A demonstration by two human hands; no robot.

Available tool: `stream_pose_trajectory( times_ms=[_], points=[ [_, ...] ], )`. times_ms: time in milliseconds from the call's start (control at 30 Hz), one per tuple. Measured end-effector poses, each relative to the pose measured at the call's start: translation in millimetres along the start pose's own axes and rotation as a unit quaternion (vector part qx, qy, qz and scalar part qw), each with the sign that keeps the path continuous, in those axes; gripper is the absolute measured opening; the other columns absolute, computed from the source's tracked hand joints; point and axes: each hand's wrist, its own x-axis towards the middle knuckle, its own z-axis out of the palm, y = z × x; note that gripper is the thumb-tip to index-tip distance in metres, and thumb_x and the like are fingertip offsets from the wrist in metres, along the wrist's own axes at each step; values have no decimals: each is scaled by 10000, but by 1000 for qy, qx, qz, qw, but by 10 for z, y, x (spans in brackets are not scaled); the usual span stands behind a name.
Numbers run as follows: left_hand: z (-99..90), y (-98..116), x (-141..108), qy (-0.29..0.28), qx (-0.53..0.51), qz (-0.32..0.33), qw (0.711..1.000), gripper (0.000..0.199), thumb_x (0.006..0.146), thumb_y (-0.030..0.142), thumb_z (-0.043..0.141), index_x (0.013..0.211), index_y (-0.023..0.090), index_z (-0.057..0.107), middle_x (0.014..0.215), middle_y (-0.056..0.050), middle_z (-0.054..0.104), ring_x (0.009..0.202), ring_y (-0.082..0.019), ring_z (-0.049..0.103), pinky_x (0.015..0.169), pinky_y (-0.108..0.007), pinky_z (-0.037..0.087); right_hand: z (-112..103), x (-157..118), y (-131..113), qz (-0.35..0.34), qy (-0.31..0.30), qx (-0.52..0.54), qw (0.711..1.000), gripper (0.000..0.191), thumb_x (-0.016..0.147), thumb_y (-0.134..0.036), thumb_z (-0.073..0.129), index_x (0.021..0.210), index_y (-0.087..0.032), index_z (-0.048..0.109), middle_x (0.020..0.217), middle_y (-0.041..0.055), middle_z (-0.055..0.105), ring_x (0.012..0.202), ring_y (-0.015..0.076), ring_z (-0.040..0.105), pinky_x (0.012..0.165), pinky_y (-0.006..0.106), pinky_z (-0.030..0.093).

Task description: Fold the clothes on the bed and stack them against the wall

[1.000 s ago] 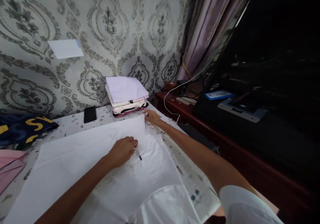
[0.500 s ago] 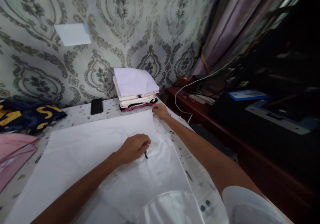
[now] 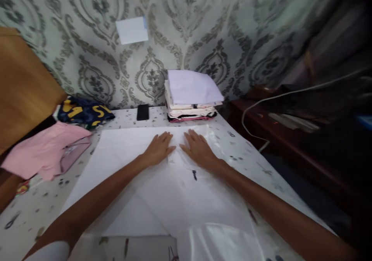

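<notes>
A white garment [image 3: 174, 191] lies spread over the patterned sheet in front of me, its far edge straight, with a small dark mark near the middle. My left hand [image 3: 159, 148] rests flat on its upper part, fingers stretched out. Beside it, my right hand [image 3: 197, 146] also lies flat on the cloth, fingers spread, thumb pointing toward the left one. Neither hand grips anything. Just beyond them stands a stack of folded clothes [image 3: 193, 88] with a lilac piece on top.
A black phone [image 3: 142, 112] lies left of the stack. Farther left are a navy and yellow garment [image 3: 85, 111] and a pink garment [image 3: 49, 148]. A white cable [image 3: 245, 117] hangs by the dark red furniture [image 3: 279, 140] on the right. The patterned wall closes off the back.
My right hand has come back from the garment's far right corner to lie flat near the left hand. My left hand has moved forward and opened out. The view has swung left.
</notes>
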Motion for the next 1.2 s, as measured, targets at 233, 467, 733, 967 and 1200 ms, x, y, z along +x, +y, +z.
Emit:
stream_pose_trajectory(
  times_ms=[233, 467, 733, 967, 1200],
  points=[
    [-312, -635, -115, 23, 18, -141, 990, 601, 1028, 481, 223, 1515, 148, 339, 1635, -155, 290, 1537, -255, 192, 1231, -469, 163, 52, 135, 75, 30, -46, -45, 997, 515, 985, -542, 321, 1316, -239, 574, 1484, 134, 513, 1435, 302, 394, 1144, 497, 361],
    [-517, -1664, -571, 39, 79, -253, 963, 617, 1009, 478, 270, 1528, 147, 311, 1642, -180, 247, 1537, -287, 183, 1214, -535, 167, 240, 369, 68, 91, -41, -82, 992, 658, 977, -578, 297, 1490, -189, 426, 1582, 161, 386, 1497, 309, 284, 1175, 547, 275],
    [-758, -2229, -993, 32, 135, -282, 949, 603, 1007, 440, 257, 1524, 139, 333, 1639, -179, 267, 1529, -301, 210, 1204, -563, 184, 118, 342, -54, 89, -60, -79, 991, 647, 1003, -555, 331, 1498, -148, 417, 1588, 196, 359, 1493, 324, 283, 1176, 529, 265],
    [-780, -2028, -1028, 66, 177, -262, 946, 541, 1030, 384, 230, 1449, 89, 404, 1565, -209, 378, 1437, -354, 357, 1138, -520, 321, -99, -66, -214, 6, -63, -32, 997, 582, 1016, -471, 414, 1518, -177, 400, 1631, 174, 277, 1523, 311, 207, 1206, 542, 202],
    [-936, -1647, -1140, 48, 198, -243, 948, 557, 1012, 375, 246, 1372, -12, 422, 1502, -304, 363, 1327, -413, 438, 1046, -584, 383, -426, -1092, -241, -64, -88, 30, 994, 476, 1032, -389, 345, 1442, -218, 516, 1570, 140, 408, 1481, 298, 325, 1187, 561, 272]
  ],
)
